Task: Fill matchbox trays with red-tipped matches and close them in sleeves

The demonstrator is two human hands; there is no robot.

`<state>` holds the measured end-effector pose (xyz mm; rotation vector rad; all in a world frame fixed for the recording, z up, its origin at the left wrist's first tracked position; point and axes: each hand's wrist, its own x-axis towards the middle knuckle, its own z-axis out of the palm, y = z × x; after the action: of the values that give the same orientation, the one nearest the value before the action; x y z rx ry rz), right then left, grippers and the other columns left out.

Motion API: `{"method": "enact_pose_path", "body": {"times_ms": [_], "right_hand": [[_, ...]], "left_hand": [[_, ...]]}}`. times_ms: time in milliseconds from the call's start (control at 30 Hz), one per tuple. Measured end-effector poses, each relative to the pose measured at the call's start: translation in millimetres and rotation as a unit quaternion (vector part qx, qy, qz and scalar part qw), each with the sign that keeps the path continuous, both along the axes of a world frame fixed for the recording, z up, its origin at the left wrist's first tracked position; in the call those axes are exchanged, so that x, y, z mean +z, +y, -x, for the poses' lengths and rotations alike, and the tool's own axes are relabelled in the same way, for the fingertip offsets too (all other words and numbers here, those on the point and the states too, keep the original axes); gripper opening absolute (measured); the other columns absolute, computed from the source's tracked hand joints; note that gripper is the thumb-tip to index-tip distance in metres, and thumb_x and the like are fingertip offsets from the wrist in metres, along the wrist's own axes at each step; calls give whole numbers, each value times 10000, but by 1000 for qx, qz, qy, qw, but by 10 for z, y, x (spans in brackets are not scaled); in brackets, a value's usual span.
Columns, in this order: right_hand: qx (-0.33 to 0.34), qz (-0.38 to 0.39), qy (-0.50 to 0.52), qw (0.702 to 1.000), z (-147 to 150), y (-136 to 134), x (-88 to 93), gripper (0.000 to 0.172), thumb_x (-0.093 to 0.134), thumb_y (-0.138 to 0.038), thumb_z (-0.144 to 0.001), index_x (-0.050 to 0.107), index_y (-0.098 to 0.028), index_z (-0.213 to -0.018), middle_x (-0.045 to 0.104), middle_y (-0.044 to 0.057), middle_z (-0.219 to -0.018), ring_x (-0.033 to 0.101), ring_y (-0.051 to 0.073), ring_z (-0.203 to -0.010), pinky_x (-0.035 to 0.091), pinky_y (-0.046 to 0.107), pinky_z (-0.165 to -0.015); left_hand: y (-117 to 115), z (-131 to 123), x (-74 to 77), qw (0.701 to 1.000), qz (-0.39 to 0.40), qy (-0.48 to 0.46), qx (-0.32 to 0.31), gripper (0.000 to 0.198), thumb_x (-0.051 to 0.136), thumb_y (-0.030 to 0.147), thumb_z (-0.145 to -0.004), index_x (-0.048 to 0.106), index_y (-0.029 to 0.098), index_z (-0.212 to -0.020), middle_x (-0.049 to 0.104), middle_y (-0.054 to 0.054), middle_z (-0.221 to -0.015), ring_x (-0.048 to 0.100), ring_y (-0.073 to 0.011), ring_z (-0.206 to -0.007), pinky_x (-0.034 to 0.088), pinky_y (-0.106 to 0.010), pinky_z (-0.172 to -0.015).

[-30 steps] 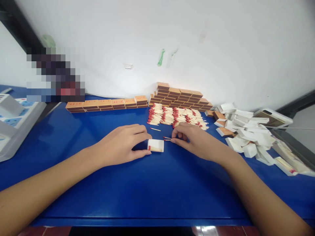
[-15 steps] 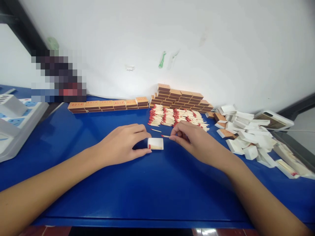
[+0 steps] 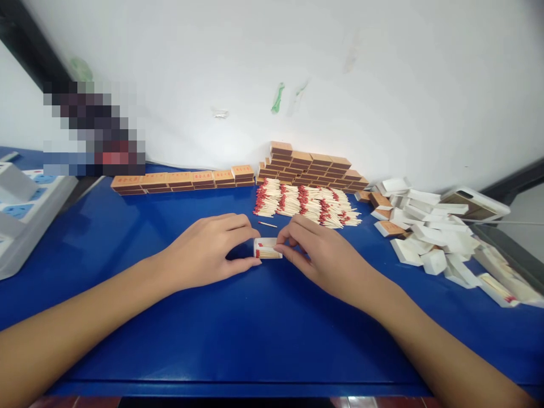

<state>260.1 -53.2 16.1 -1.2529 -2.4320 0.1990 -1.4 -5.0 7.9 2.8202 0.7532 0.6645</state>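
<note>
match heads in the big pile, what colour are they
The match heads are red, best seen in the head view.

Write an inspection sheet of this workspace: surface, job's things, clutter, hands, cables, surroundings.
Surface: glossy blue table.
Job's things: small tray, partly filled with matches; match pile behind; one loose match between.
Clutter: white trays and brown boxes heaped right; phone-like object beside.
Hands: left hand holds the small tray's left end; right hand apparently pinches matches at its right end.
Cables: thin pale cable, far right.
Surroundings: white wall; matchbox stacks near it; apparent power strip, left.
</note>
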Motion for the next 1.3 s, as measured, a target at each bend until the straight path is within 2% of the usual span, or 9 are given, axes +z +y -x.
{"method": "enact_pose_path", "body": {"times_ms": [133, 267, 367, 467, 567, 667, 867, 1067, 1300], "right_hand": [[-12, -26, -41, 999, 28, 8, -34, 145, 523, -267, -1098, 637, -212, -1028, 689, 90, -1023, 660, 208, -820, 480, 328, -671], [-6, -9, -49, 999, 40, 3, -38, 132, 540, -244, -1088, 645, -200, -1022, 679, 85, -1015, 642, 200, -802, 473, 326, -676], [-4, 20, -10, 1000, 23, 11, -17, 105, 573, -249, -1073, 652, -209, -1016, 672, 69, -990, 624, 189, -796, 463, 317, -683], [-32, 39, 55, 997, -2, 73, -23, 114, 605, -278, -1059, 666, -219, -983, 649, 44, -911, 598, 180, -780, 450, 312, -693], [-77, 42, 93, 992, -13, 209, -101, 92, 631, -267, -1036, 678, -218, -975, 624, 25, -849, 559, 170, -737, 433, 313, -687], [-87, 34, 100, 991, 2, 373, -221, 57, 668, -262, -1012, 680, -215, -984, 607, 12, -823, 538, 170, -725, 419, 312, -688], [-95, 22, 64, 993, 49, 514, -316, 123, 658, -209, -1023, 639, -198, -902, 625, 30, -873, 548, 177, -765, 399, 314, -703], [-100, 3, 16, 995, 41, 518, -289, 101, 629, -195, -1045, 616, -200, -944, 648, 51, -926, 567, 196, -804, 395, 316, -711], [-78, -16, 10, 997, 55, 628, -320, 61, 633, -198, -1039, 610, -205, -983, 654, 47, -941, 571, 199, -807, 386, 317, -699]], "left_hand": [[1, 1, -16, 1000, 0, -3, -5, 238, 697, 370, -1022, 735, 178, -1157, 742, -68, -1091, 720, -216, -969, 561, -327, -848], [12, 1, -41, 1000, -1, 6, -5, 234, 698, 370, -1020, 734, 179, -1151, 742, -66, -1084, 720, -215, -951, 550, -327, -826], [17, 0, -43, 1000, 1, 11, -6, 243, 706, 381, -1015, 737, 179, -1146, 743, -64, -1086, 719, -216, -948, 545, -331, -824], [14, -1, -29, 1000, 16, 17, -3, 243, 709, 374, -1011, 741, 189, -1165, 738, -52, -1069, 714, -209, -939, 537, -326, -807], [9, -3, -17, 999, 24, 25, 0, 244, 713, 363, -1005, 746, 193, -1177, 730, -38, -1037, 707, -204, -920, 524, -324, -789], [3, -10, -12, 999, 20, 35, 4, 240, 718, 373, -997, 754, 192, -1151, 724, -31, -998, 699, -202, -887, 504, -322, -758], [-4, -33, 10, 998, 38, 48, 12, 246, 712, 377, -1000, 753, 203, -1169, 723, -25, -1020, 698, -194, -902, 491, -309, -760], [-1, -29, 24, 997, 53, 52, 13, 237, 715, 370, -997, 752, 208, -1165, 716, -20, -1008, 690, -185, -872, 481, -299, -737], [1, -16, 0, 998, 38, 49, 6, 245, 716, 373, -1000, 749, 203, -1172, 711, -23, -1018, 693, -194, -891, 486, -312, -756]]}}
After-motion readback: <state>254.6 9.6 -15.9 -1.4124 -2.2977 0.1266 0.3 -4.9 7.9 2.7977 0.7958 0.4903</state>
